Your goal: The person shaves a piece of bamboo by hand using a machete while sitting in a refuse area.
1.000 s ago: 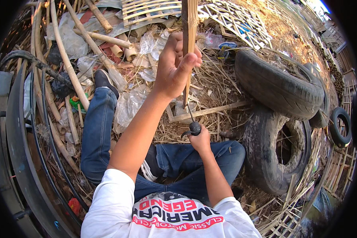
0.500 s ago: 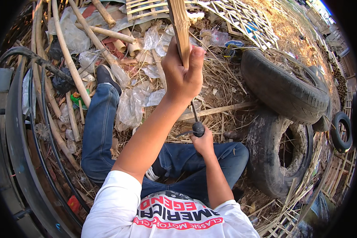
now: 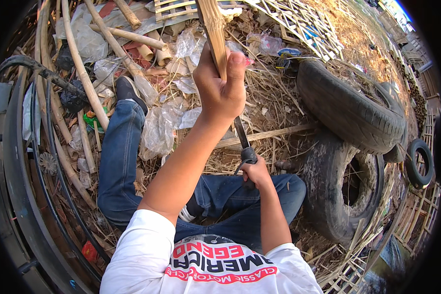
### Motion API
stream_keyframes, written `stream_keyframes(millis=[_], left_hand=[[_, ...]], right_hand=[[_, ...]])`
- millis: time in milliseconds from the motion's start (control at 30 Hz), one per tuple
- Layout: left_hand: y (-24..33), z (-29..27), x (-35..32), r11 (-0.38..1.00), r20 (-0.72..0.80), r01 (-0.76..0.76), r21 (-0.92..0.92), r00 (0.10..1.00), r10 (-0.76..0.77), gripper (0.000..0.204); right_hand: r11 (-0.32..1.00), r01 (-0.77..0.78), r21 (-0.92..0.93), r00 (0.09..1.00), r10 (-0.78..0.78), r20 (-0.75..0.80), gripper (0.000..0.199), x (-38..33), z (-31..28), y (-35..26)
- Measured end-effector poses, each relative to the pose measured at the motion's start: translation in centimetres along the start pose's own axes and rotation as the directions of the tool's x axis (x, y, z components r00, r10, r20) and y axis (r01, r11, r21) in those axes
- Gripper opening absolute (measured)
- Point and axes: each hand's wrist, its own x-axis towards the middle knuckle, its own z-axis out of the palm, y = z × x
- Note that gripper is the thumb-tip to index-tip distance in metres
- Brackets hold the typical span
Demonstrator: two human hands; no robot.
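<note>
A split length of bamboo (image 3: 212,23) rises from my left hand (image 3: 219,90), whose fingers are wrapped round its lower end. The bamboo's top runs out of the picture. Below and to the right, my right hand (image 3: 257,172) grips the black handle (image 3: 248,156) of a long knife (image 3: 241,133). Its dark blade points up toward my left wrist, and its tip is hidden behind that hand and forearm. Whether the blade touches the bamboo cannot be seen.
Two worn tyres (image 3: 350,110) lean together at my right, with a smaller tyre (image 3: 420,163) beyond. Bamboo poles (image 3: 78,63) and a black metal frame (image 3: 29,186) stand at the left. Plastic bags (image 3: 159,130) and straw litter the ground; woven bamboo lattice (image 3: 299,27) lies ahead.
My left hand and the bamboo have shifted slightly left. The knife has turned in my right hand, so more of its blade's flat side shows.
</note>
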Motion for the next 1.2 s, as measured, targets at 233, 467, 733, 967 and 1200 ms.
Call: stream_keyframes(millis=[233, 467, 733, 967, 1200], left_hand=[[-0.6, -1.2, 0.7, 1.000, -0.063, 0.031, -0.005, 0.997, -0.031, 0.031], [-0.7, -2.0, 0.7, 0.998, -0.042, 0.021, 0.065, 0.999, -0.018, 0.031], [0.2, -0.1, -0.5, 0.998, 0.003, 0.058, 0.018, 0.998, -0.058, 0.037], [1.1, 0.9, -0.9, 0.999, -0.006, 0.024, 0.044, 1.000, -0.024, 0.032], [1.6, 0.9, -0.7, 0.985, -0.013, -0.033, 0.172, 0.999, 0.036, 0.030]], right_hand=[[0.992, 0.122, 0.041, 0.991, -0.120, -0.060, 0.022, -0.5, 1.2, 0.4], [0.886, 0.395, -0.242, 0.877, -0.442, -0.188, 0.032, -1.8, 1.7, -1.6], [0.851, 0.265, -0.453, 0.893, -0.394, -0.218, 0.040, 1.1, 2.1, 2.3], [0.844, 0.280, -0.458, 0.889, -0.408, -0.207, 0.040, 1.4, 1.7, 2.4], [0.836, 0.260, -0.483, 0.891, -0.400, -0.213, 0.039, 1.7, 1.4, 2.6]])
